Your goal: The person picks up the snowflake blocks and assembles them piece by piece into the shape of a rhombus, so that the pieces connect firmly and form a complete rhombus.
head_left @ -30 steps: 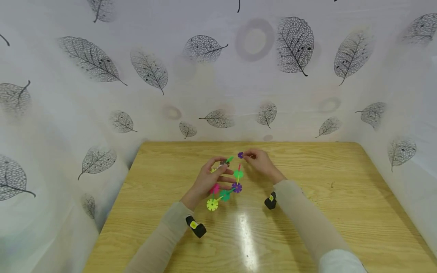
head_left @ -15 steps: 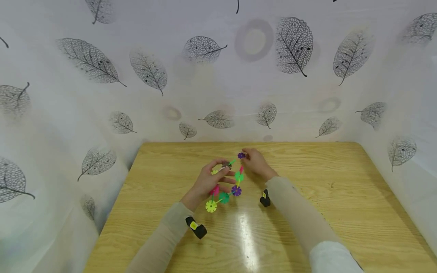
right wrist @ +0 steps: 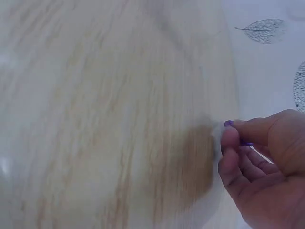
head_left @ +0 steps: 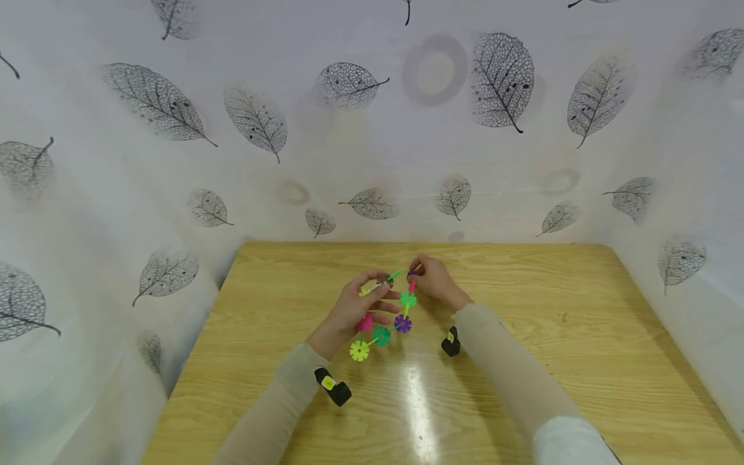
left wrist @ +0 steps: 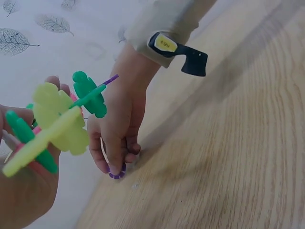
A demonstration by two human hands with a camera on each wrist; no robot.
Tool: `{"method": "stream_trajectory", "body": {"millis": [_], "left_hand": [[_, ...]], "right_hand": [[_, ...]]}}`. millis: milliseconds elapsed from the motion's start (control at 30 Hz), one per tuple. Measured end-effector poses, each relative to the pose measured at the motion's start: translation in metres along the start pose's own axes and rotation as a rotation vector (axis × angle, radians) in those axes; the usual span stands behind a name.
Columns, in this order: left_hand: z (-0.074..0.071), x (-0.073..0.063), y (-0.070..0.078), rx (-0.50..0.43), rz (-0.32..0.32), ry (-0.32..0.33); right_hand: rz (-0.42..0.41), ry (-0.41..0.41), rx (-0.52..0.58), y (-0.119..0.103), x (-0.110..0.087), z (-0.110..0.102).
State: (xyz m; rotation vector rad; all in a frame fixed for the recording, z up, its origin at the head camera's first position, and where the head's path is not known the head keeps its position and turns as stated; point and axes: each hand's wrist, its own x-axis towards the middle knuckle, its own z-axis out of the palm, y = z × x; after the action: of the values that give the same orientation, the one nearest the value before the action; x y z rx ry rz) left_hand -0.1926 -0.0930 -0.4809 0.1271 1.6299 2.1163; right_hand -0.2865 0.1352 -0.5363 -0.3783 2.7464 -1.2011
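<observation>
My left hand point(head_left: 349, 313) holds a curved chain of interlocking plastic snowflake discs, gripping it near a dark greyish disc point(head_left: 385, 281) with a green disc point(head_left: 395, 274) at its end. Below the fingers the chain runs through a pink disc point(head_left: 365, 323), a yellow disc point(head_left: 359, 351), a teal disc point(head_left: 381, 336), a purple disc point(head_left: 403, 323) and a light green disc point(head_left: 408, 299) up to a pink disc seen edge-on point(head_left: 412, 287). Between thumb and fingers my right hand point(head_left: 437, 281) pinches a loose-looking purple disc point(left wrist: 116, 175), close above that pink disc. Whether the two touch is unclear.
Under both hands lies a wood-grain table point(head_left: 523, 361), its far edge just beyond them. A white sheet with leaf prints point(head_left: 372, 148) surrounds the back and sides. Each wrist carries a small black camera mount point(head_left: 334, 387).
My right hand has moved slightly left and its purple disc has come down toward the chain's pink end. The left hand has stayed almost still with the chain.
</observation>
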Motion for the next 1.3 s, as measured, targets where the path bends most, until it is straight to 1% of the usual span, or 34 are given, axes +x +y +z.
{"method": "stream_trajectory", "body": {"millis": [200, 267, 500, 700, 933, 1133, 1300], "left_hand": [[-0.001, 0.002, -0.001, -0.012, -0.010, 0.008], [-0.002, 0.003, 0.000, -0.013, -0.011, 0.010], [-0.004, 0.004, -0.001, -0.008, -0.013, 0.013], [-0.004, 0.005, -0.002, 0.005, 0.000, 0.019], [-0.005, 0.006, -0.002, 0.024, 0.019, 0.012], [-0.004, 0.006, -0.001, 0.025, 0.030, 0.007], [-0.004, 0.006, 0.000, 0.025, 0.029, 0.006]], "right_hand": [[0.019, 0.021, 0.199, -0.013, -0.009, -0.012], [0.017, 0.024, 0.235, -0.017, -0.011, -0.017], [0.026, 0.036, 0.301, -0.023, -0.014, -0.027], [0.018, 0.026, 0.336, -0.030, -0.021, -0.036], [-0.018, 0.033, 0.379, -0.043, -0.031, -0.045], [-0.033, 0.027, 0.378, -0.052, -0.037, -0.048], [-0.028, 0.038, 0.356, -0.057, -0.040, -0.050]]}}
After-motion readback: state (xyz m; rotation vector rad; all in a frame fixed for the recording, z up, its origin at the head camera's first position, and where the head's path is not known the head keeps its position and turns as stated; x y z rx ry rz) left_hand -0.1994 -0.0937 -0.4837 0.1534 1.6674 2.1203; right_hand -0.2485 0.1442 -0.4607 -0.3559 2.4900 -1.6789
